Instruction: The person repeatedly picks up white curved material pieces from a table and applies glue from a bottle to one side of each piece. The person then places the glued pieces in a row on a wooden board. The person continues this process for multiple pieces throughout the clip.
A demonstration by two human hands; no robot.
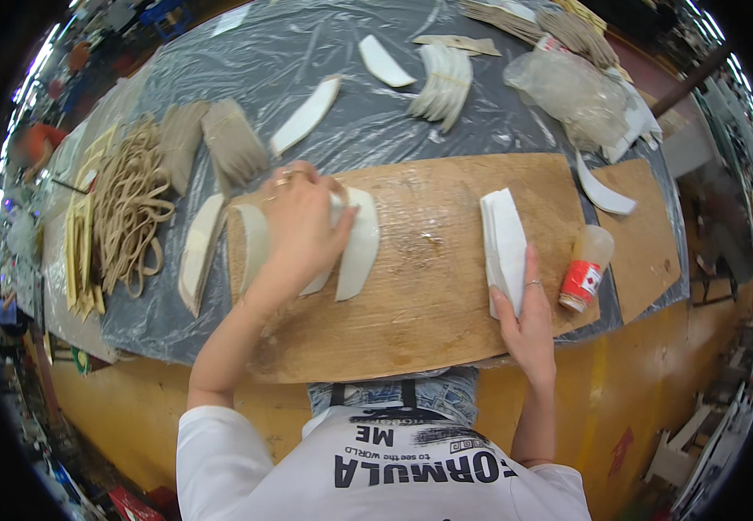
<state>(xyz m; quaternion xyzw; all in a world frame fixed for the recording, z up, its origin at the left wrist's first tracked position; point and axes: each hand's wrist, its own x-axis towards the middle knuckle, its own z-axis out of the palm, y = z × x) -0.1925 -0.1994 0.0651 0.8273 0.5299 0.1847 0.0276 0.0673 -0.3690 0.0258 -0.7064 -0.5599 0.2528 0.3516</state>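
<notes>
We position our left hand [302, 217] over the left part of a brown work board [411, 321], above a group of curved off-white panels [361, 252]. Its fingers are bent downward, and the thumb lies at the upper part of the rightmost panel; the hand hides the fingertips, so we cannot tell whether they grasp a panel. With our right hand [528, 326], we grasp the lower end of a stack of white strips [499, 230], thumb along the left edge and fingers along the right. This stack is at the right part of the board, well apart from the panels.

Right of the stack, we locate a translucent bottle [586, 269] with a red label. A smaller brown sheet [641, 252] lies beyond it. Left of the board are a pale curved stack [198, 252] and a heap of beige straps [129, 208]. Grey plastic sheeting [250, 56] covers the table beneath.
</notes>
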